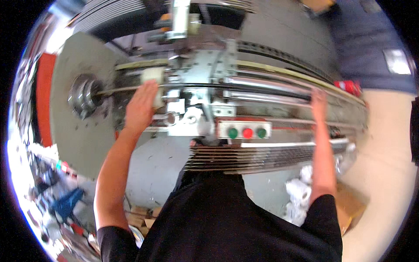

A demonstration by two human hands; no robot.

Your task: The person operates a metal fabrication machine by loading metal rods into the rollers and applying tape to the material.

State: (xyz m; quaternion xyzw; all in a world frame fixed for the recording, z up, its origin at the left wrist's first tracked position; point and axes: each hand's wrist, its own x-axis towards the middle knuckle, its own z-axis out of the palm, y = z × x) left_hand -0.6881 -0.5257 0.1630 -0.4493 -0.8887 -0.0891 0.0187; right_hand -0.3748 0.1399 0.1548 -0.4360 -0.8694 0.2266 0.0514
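A long machine with a grey end plate (72, 131) and a round metal chuck (85, 96) lies across in front of me. A thin rod (117, 90) runs from the chuck to the central metal block. My left hand (142, 105) lies across this rod beside a white roller (151, 75), its fingers stretched out and close together. Farther right, my right hand (319, 105) is at the end of a dark rod (270, 89), between bright metal rails (262, 97). Motion smears its fingers, so its grip cannot be made out.
A control box (244, 129) with green and red buttons sits at the machine's front. Several thin rods (218, 159) lie between the machine and my body. A red can-like object (348, 87) is at the back right. White plastic bags (299, 192) and a cardboard box (349, 205) are below my right arm.
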